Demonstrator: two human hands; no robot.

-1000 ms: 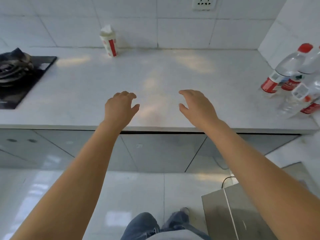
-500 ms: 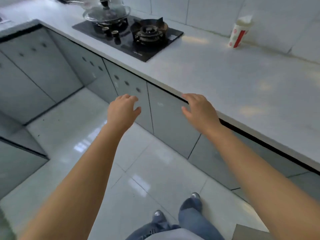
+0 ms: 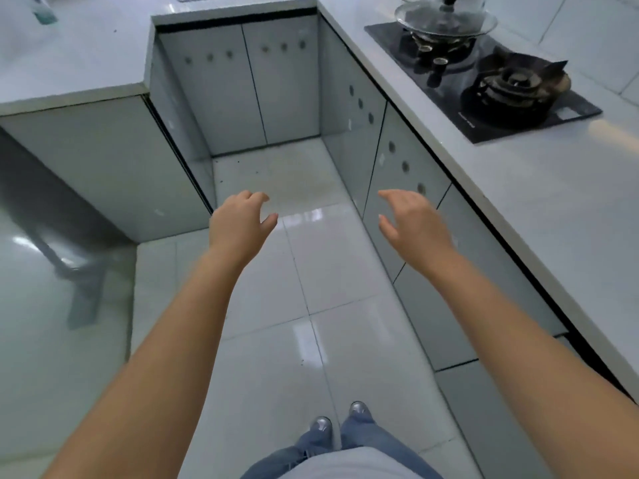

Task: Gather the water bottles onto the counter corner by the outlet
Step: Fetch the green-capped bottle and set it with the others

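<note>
My left hand and my right hand are stretched out in front of me over the tiled floor, both empty with relaxed fingers. No full water bottle shows in this view, nor the outlet corner. At the top left edge, on the left counter, lies a blurred clear object with a green tint, possibly a bottle; I cannot tell.
A white counter runs along the right with a black gas hob and a glass-lidded pan on it. Grey cabinet doors line a narrow floor aisle ahead. Another counter juts in from the left.
My view has swung left, away from the bottles and the outlet wall, past the hob to the cabinet aisle. Both hands stay raised and empty, now over the floor.
</note>
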